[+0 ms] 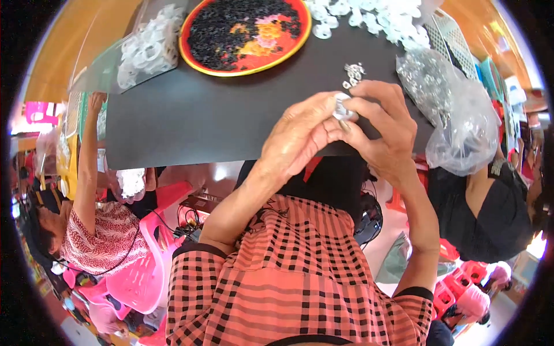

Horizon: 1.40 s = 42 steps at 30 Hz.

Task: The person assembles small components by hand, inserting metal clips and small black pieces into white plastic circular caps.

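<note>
Over the near part of the dark table, my left hand (300, 132) and my right hand (385, 124) meet, fingers closed around one small white round plastic part (341, 108). The left thumb and fingers pinch it from one side; the right fingertips press on it from the other. Its lower portion is hidden by the fingers. Just beyond my right fingers lies a small heap of shiny metal pieces (354, 74). Farther off, more white plastic parts (369, 14) are spread along the table's far side.
A red tray with a yellow rim (242, 74) holds many tiny black pieces. Left of it stands a clear bin (109, 63) with white parts. A plastic bag of metal pieces (430, 81) lies at the right edge. Other people sit at both sides; a pink chair (141, 274) is at left.
</note>
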Motion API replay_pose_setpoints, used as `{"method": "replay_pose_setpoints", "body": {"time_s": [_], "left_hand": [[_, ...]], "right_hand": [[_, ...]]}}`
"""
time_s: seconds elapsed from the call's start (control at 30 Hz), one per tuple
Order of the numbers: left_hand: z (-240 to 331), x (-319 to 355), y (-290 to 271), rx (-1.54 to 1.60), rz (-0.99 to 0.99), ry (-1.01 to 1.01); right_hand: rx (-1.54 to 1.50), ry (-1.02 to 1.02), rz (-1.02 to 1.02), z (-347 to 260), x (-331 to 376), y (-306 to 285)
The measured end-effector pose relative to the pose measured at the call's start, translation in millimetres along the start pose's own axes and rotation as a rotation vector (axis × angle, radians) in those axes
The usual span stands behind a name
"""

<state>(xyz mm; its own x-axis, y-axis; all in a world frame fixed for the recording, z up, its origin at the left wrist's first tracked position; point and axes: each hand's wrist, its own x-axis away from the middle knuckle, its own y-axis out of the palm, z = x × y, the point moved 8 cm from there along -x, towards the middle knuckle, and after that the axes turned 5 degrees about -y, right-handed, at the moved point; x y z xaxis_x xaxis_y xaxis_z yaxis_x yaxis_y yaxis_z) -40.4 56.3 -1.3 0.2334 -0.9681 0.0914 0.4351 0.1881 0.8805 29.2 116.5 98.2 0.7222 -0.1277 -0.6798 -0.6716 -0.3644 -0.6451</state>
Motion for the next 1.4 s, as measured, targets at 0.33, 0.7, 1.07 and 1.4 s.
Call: {"method": "replay_pose_setpoints", "body": {"time_s": [0.33, 0.7, 1.07, 1.4], "left_hand": [[18, 8, -11, 0.049, 0.008, 0.076], [12, 6, -20, -0.030, 0.078, -0.020], [8, 8, -20, -0.007, 0.094, -0.113], [8, 6, -16, -0.086, 0.102, -0.148]], "right_hand": [[-0.214, 0.189, -0.121, 15, -22, 22], [-0.125, -0.108, -0.279, 56, -115, 112], [-0.214, -0.035, -0.378, 78, -129, 135], [-0.059, -0.318, -0.492, 66, -121, 151]]}}
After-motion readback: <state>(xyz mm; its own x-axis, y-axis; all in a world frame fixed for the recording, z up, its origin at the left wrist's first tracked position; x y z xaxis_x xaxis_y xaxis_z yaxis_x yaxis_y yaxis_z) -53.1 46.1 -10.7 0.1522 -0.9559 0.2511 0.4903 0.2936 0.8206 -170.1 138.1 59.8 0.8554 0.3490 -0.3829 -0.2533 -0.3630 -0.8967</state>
